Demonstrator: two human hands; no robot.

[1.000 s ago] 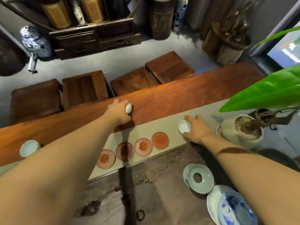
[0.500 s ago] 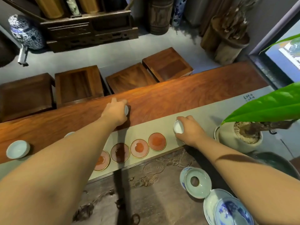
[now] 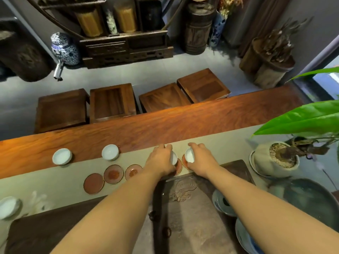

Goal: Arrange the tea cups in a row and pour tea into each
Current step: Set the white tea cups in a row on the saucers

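Left hand (image 3: 161,162) curled w/ fingers closed round a small white tea cup (image 3: 173,158), only the cup's right edge showing past the knuckles; it sits over a red coaster (image 3: 178,166) that's mostly hidden under the hand. Right hand (image 3: 200,158) grips a 2nd white cup (image 3: 189,156) from its right side, thumb and fingers wrapped on the wall, cup mouth tipped a bit toward the camera, over/just above another red coaster (image 3: 184,163); can't tell if either cup is touching down. Both hands close together, near middle of the beige runner (image 3: 55,184) on the wooden surface (image 3: 201,123). Left of the hands, 3 bare red coasters in a row, touching or nearly: (image 3: 133,172), (image 3: 113,174), (image 3: 93,183). Further back-left, 2 empty white cups, one (image 3: 110,152) at the runner's far edge, one (image 3: 62,156) on bare wood. Another white cup (image 3: 8,207) at far left edge. Potted plant (image 3: 275,160) to the right; dark carved tea tray (image 3: 183,208) in front, under the forearms.
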